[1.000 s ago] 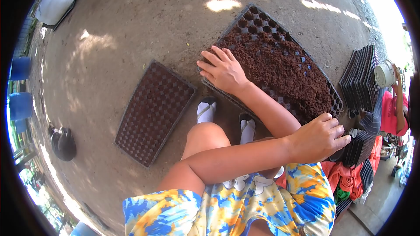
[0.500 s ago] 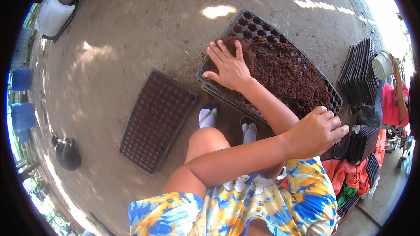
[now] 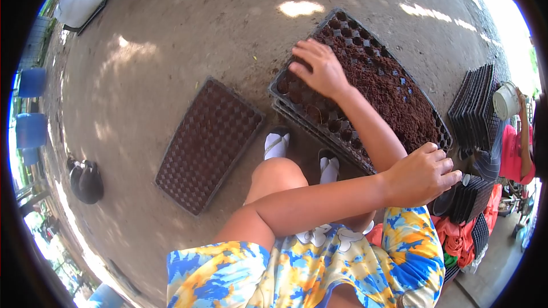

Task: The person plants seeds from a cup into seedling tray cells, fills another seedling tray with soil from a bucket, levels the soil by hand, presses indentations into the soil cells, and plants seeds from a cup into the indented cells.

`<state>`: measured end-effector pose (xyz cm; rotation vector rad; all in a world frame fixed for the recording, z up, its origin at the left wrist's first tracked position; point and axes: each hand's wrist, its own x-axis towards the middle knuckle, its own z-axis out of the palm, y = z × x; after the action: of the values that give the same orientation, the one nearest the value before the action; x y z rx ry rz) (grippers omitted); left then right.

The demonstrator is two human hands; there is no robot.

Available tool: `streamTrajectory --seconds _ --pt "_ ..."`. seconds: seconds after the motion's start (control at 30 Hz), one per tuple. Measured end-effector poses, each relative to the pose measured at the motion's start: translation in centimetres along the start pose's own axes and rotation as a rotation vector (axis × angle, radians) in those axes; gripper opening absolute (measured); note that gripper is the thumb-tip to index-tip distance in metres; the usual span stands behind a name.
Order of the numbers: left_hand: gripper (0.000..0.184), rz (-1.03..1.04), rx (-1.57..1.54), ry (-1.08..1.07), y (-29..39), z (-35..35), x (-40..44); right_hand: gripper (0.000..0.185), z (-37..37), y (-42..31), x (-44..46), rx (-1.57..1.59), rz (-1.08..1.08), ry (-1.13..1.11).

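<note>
Brown soil (image 3: 416,121) lies across the black tray (image 3: 337,125) ahead of the feet (image 3: 276,145), the right hand (image 3: 322,69) released above its left corner, while the left hand (image 3: 421,175) curls near its right end, grip impossible to tell.

Soil-strewn tray (image 3: 319,117) partly hidden by right forearm (image 3: 371,124), right elbow by left forearm (image 3: 325,204).

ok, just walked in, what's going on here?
A person's right hand is palm-down at the left end of a cell tray with loose brown soil spread over it, heaped thickest toward the right. The left hand, fingers curled, reaches across by the right arm. A second tray, its cells looking filled, lies on the ground to the left.
</note>
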<state>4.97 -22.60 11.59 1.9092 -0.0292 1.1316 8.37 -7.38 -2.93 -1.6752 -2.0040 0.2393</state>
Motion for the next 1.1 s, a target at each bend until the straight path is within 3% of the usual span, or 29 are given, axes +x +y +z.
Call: streamTrajectory --seconds 0.07,0.13,0.2,0.23,0.33,0.37,0.6,0.73,0.77,0.87,0.93,1.03,1.1 --pt "0.028 0.001 0.014 0.000 0.0 0.0 0.0 0.038 0.3 -2.4 -0.9 0.047 -0.139 0.028" --pt "0.027 0.001 0.029 -0.009 0.0 -0.1 0.1 0.037 1.4 -4.0 -2.1 0.115 -0.142 -0.054" --pt "0.026 -0.003 0.019 -0.010 0.1 -0.1 0.0 0.027 1.9 -5.7 -2.6 -0.006 -0.349 0.090" --pt "0.026 -0.002 0.015 -0.011 0.1 -0.1 0.0 0.032 2.0 -5.9 -3.1 -0.099 -0.369 -0.061" --pt "0.025 0.002 0.023 0.001 0.2 -0.2 0.0 0.031 1.5 -4.7 -2.8 -0.177 -0.389 -0.047" --pt "0.025 0.000 0.023 -0.002 0.2 -0.3 0.1 0.031 1.3 -4.2 -2.4 -0.176 -0.314 -0.088" --pt "0.028 0.019 0.037 -0.011 0.2 -0.3 0.0 0.032 2.3 -5.4 -3.5 -0.229 -0.374 -0.051" --pt "0.028 -0.020 0.009 -0.042 0.2 -0.8 0.1 0.035 -0.3 -3.1 -1.3 -0.466 -0.010 -0.036" --pt "0.028 -0.013 0.015 -0.050 0.2 -0.9 0.0 0.043 -0.2 -2.5 -1.4 -0.506 -0.005 0.015" --pt "0.031 0.009 0.027 -0.064 0.1 -1.0 0.0 0.059 0.6 -6.1 -3.9 -0.311 -0.192 -0.146" --pt "0.033 0.025 0.032 -0.065 0.0 -0.9 0.1 0.085 1.8 -6.5 -5.1 -0.120 -0.295 -0.332" --pt "0.033 0.011 0.044 -0.072 0.0 -1.1 0.2 0.088 0.3 -3.8 -1.9 -0.388 -0.163 -0.363" --pt "0.033 -0.009 0.041 -0.065 0.0 -1.3 0.2 0.088 0.3 -0.8 -0.8 -0.368 -0.052 -0.188"
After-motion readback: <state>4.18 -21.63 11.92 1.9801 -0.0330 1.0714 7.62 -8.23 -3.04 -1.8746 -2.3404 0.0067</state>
